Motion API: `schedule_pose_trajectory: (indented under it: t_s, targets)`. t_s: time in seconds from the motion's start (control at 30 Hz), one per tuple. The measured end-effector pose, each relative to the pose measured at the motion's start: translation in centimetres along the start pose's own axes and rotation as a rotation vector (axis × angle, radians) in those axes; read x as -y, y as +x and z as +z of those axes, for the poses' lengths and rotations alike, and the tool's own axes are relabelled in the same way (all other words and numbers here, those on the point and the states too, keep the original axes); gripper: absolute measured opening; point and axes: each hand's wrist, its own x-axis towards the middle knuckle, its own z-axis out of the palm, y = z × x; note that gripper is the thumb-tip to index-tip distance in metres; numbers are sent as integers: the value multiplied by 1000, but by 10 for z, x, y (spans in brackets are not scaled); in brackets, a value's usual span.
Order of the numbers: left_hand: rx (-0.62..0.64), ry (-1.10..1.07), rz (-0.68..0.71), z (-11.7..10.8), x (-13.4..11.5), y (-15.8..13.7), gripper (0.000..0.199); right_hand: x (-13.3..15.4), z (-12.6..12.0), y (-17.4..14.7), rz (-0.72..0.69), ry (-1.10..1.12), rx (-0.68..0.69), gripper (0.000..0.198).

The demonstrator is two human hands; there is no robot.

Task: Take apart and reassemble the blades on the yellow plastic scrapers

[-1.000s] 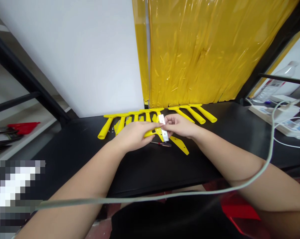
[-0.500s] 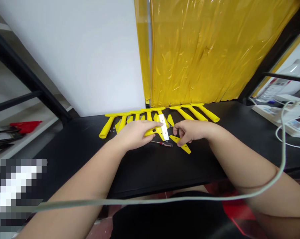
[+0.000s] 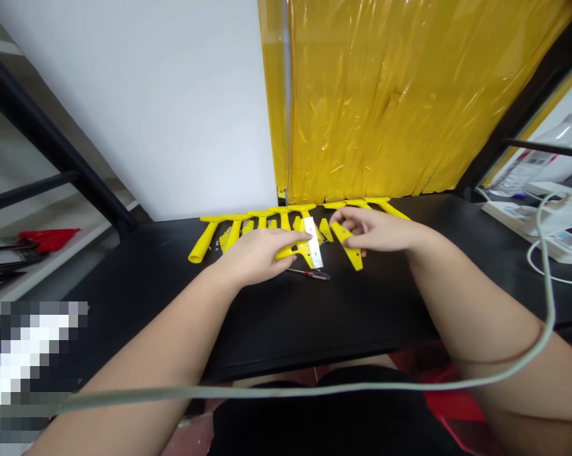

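Note:
My left hand is closed around a yellow scraper handle, its forefinger stretched to the metal blade lying across the head. In my right hand a flat yellow plate with small holes is pinched between thumb and fingers, tilted, just right of the blade. A screwdriver lies on the black table below the blade. Another yellow plate lies between my two hands, behind them. Part of the handle is hidden by my left hand.
Several yellow scraper handles stand in a row along the back of the table, small screws beside them. A pale cable crosses in front of my arms. At right are a power strip and a plastic bottle.
My right hand has picked the flat yellow plate up off the table and turned it, raising it beside the blade. The left hand keeps its hold on the scraper handle.

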Motion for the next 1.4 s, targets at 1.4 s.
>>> schedule_pose_trajectory:
  t_s: [1.4]
  targets:
    - [-34,65,39,0,1,0,38,5,56,29,92,659,-113,33]
